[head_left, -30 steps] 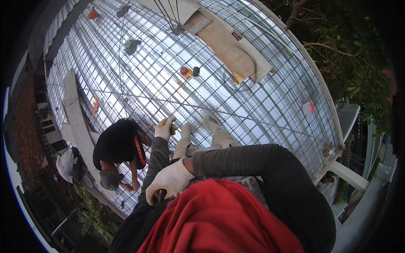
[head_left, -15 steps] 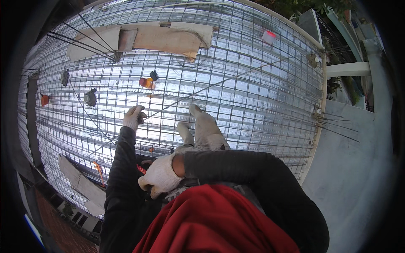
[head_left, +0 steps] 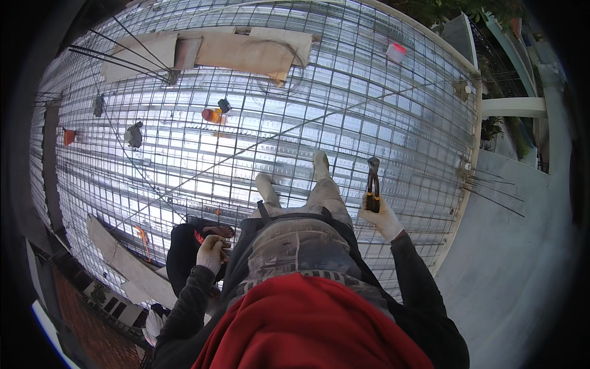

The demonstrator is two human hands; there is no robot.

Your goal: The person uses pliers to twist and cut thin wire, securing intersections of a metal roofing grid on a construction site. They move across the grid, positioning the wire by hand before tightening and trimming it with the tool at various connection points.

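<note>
My right hand, in a pale work glove, is closed around the handles of end-cutting pincers. Their dark jaws point away from me over the steel mesh, and the handles are black and yellow. At my left hip is my gloved left hand, fingers curled together; anything inside them is too small to make out. My feet in light-coloured boots stand on the rebar mesh, which lies over shiny ribbed metal decking. Beside my left hand are another person's dark-clothed leg and foot.
A long diagonal bar crosses the mesh. Ahead lie flat boards, loose wire, a red-and-orange object and a grey block. A red-topped white container sits far right. Bar ends stick out past the right edge.
My left hand has drawn back from over the mesh to my left hip. My right hand has swung from across my waist out to the right, where the pincers now show in it.
</note>
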